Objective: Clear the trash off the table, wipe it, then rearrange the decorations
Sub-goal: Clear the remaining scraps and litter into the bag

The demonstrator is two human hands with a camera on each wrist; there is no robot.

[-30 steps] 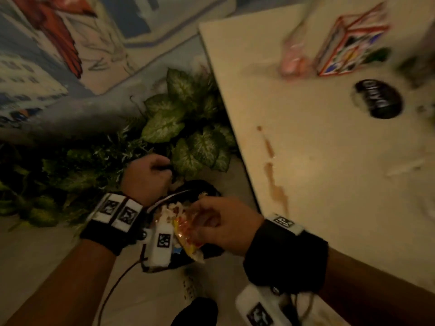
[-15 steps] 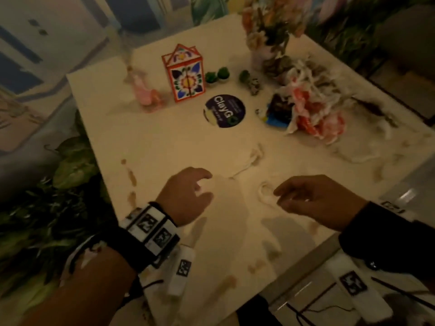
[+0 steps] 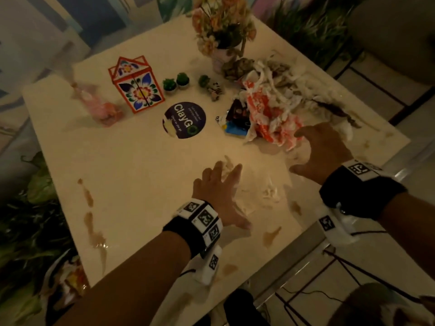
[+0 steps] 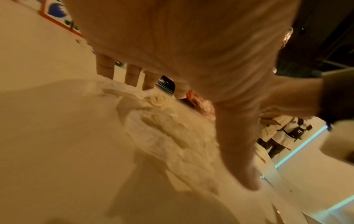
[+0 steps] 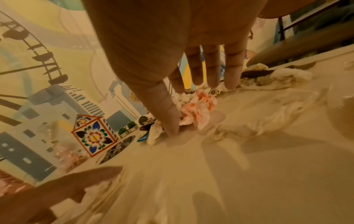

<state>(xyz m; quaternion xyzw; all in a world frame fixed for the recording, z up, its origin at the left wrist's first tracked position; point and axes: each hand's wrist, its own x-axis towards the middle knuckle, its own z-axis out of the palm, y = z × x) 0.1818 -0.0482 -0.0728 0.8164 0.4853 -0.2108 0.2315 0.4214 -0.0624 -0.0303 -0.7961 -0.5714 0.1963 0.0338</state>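
My left hand lies flat, fingers spread, on a thin crumpled white tissue near the front edge of the cream table. In the left wrist view its fingertips and thumb press the tissue. My right hand hovers open, fingers spread, at the near edge of a pile of white and orange wrappers. The right wrist view has its fingers just above the orange-stained wrapper. It holds nothing.
Decorations stand at the back: a floral house-shaped box, small potted plants, a flower vase, a pink figure and a round dark sticker. Brown stains mark the table. A trash bag sits on the floor at left.
Both hands have left the floor bag, where the right held a wrapper, and come over the table. The left now presses the tissue and the right has spread toward the pile.
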